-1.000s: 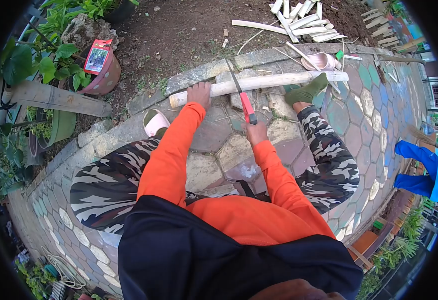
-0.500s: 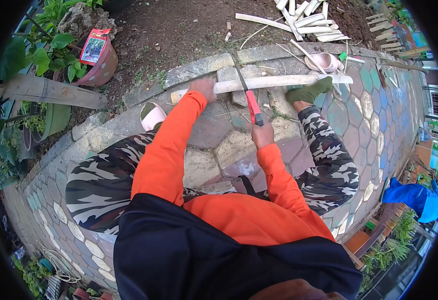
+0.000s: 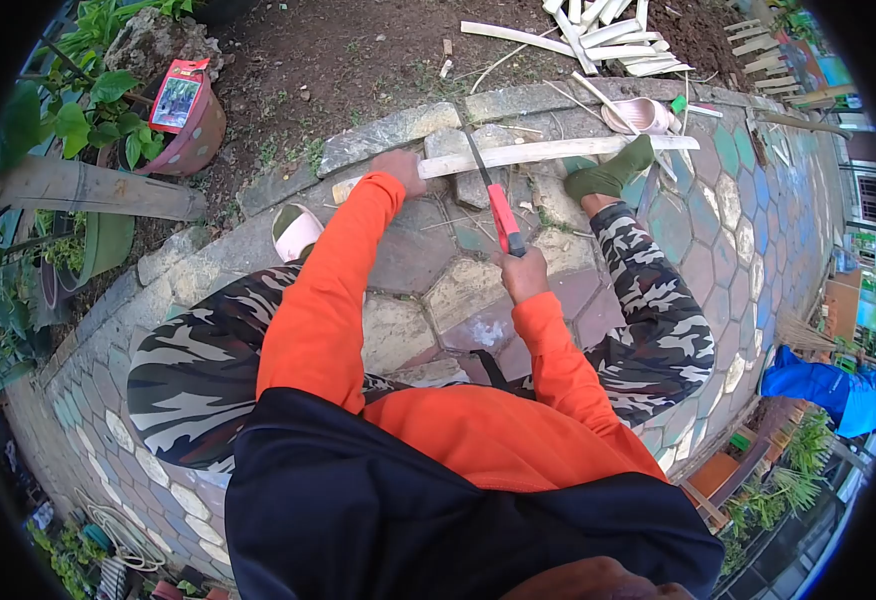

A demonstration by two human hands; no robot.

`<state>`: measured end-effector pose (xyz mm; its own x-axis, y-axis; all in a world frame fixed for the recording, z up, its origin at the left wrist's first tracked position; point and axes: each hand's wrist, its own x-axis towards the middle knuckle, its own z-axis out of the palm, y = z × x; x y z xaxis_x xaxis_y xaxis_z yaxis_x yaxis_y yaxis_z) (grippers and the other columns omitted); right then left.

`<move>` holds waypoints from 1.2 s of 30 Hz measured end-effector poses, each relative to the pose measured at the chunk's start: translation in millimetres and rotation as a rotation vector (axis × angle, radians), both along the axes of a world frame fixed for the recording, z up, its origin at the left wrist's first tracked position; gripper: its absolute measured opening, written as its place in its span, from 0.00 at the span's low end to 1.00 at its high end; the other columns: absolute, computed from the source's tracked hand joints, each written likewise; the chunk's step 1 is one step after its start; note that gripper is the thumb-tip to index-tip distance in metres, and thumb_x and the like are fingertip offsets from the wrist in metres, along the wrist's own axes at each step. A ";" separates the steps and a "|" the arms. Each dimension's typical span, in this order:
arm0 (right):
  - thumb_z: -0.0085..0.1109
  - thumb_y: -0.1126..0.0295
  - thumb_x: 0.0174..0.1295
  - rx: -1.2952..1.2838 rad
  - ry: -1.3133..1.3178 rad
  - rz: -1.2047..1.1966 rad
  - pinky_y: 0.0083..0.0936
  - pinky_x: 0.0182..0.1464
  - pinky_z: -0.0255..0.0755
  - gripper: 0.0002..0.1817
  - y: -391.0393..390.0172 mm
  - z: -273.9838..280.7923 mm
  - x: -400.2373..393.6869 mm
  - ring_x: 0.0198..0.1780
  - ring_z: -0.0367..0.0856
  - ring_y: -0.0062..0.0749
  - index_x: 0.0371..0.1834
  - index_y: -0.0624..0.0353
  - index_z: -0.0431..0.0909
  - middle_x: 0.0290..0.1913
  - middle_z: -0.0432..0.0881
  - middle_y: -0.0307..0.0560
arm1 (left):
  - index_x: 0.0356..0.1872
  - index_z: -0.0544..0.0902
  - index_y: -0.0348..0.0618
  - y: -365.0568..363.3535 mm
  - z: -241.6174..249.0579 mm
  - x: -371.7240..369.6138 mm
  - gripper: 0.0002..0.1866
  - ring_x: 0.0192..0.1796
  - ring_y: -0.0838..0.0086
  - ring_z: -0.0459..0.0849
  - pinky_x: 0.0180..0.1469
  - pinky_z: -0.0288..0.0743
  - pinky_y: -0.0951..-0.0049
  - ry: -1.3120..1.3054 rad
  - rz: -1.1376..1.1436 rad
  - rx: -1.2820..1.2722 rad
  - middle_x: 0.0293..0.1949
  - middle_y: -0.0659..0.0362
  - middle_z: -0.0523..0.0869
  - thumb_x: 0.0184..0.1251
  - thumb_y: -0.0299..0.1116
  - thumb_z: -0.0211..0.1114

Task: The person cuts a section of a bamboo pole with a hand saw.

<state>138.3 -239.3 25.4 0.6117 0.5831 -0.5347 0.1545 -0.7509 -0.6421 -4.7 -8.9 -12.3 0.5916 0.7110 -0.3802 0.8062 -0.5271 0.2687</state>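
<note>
A long pale bamboo piece lies crosswise over the stone edging in front of me. My left hand is closed around it near its left end. In my right hand is the handle of a hand saw, red with a black end. Its dark blade crosses the bamboo just right of my left hand; the depth of any cut cannot be made out. A foot in a green sock rests against the bamboo toward its right end.
Cut pale pieces are heaped on the soil ahead. One pink slipper lies beyond the socked foot, another at my left foot. A pink flowerpot and a thick bamboo pole are at the left.
My right hand has drawn the saw slightly toward my body. The left hand keeps its grip on the bamboo, and the whole view has shifted a little.
</note>
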 end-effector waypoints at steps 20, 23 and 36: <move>0.64 0.65 0.41 -0.010 -0.013 0.036 0.40 0.37 0.70 0.16 25.5 16.8 8.6 0.31 0.81 0.55 0.22 0.72 0.78 0.23 0.79 0.66 | 0.37 0.86 0.45 11.1 0.0 -1.0 0.16 0.42 0.57 0.85 0.46 0.78 0.62 0.033 0.006 -0.002 0.38 0.49 0.86 0.46 0.39 0.61; 0.63 0.64 0.41 -0.050 0.075 0.005 0.40 0.37 0.70 0.17 -9.7 24.8 11.2 0.32 0.80 0.58 0.23 0.73 0.78 0.24 0.79 0.67 | 0.37 0.85 0.46 7.3 -4.6 1.3 0.16 0.43 0.56 0.84 0.47 0.77 0.60 0.031 -0.001 -0.040 0.38 0.49 0.86 0.46 0.38 0.59; 0.64 0.63 0.42 -0.067 0.048 0.041 0.42 0.39 0.70 0.18 -6.9 36.3 8.2 0.35 0.81 0.58 0.25 0.72 0.78 0.26 0.79 0.67 | 0.36 0.84 0.48 6.3 -7.4 -0.3 0.15 0.42 0.55 0.84 0.47 0.77 0.58 0.012 -0.002 -0.007 0.37 0.51 0.86 0.46 0.37 0.58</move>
<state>146.4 -246.3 61.8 0.5609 0.5690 -0.6014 0.1563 -0.7861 -0.5980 -5.0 -2.6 -19.7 0.5885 0.7070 -0.3922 0.8083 -0.5267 0.2633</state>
